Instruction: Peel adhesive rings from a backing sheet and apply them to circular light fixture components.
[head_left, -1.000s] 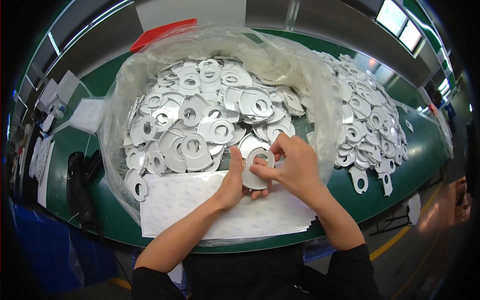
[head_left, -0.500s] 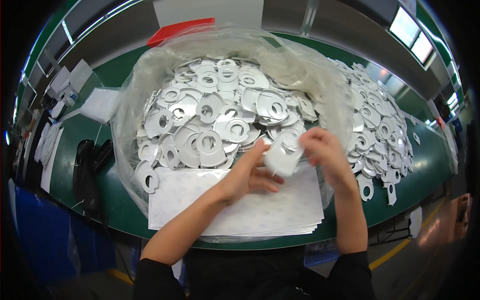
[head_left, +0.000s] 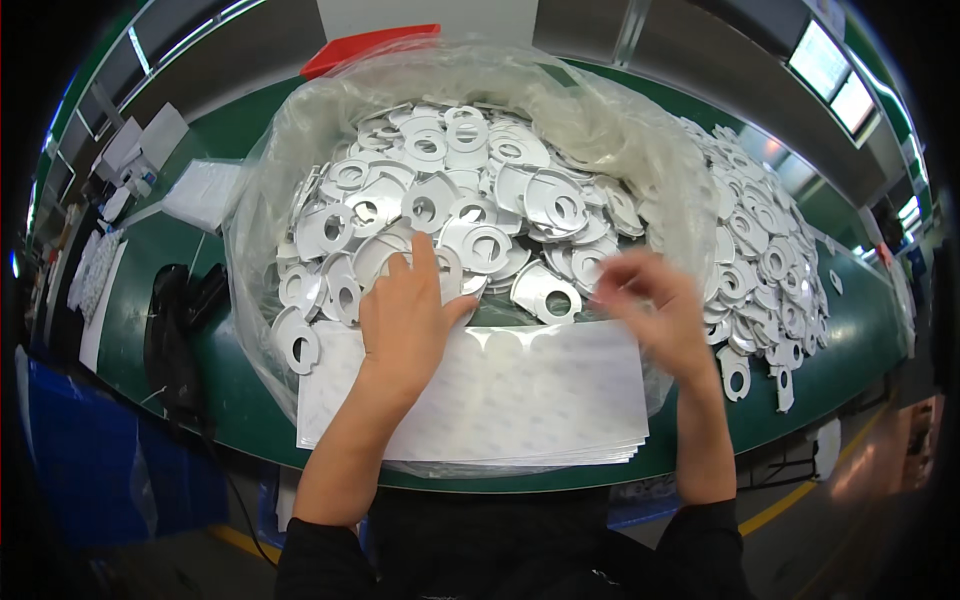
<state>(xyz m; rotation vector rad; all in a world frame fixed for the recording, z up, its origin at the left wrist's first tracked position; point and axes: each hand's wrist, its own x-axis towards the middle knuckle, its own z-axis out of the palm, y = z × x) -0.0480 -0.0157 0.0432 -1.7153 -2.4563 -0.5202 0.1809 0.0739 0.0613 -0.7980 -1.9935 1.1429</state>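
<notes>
My left hand reaches over the near edge of a heap of white plastic parts. Its fingers are stretched and spread, the index fingertip over a part with a round hole. The parts are thin and rounded, most with a ring-shaped opening. To the right, my right hand is smeared by motion beside the heap, its fingers bent; whether anything is in them does not show. Between the hands one white part lies at the heap's near edge. A stack of white sheets sits below, partly under my left wrist.
A clear plastic bag surrounds the heap on the green table. More white parts are piled at the right. A red tray stands at the back. At the left lie a black object with a cable and a white packet.
The white part that was between my hands is no longer in them. My left hand has moved left and forward onto the heap. My right hand stays near its place, still moving.
</notes>
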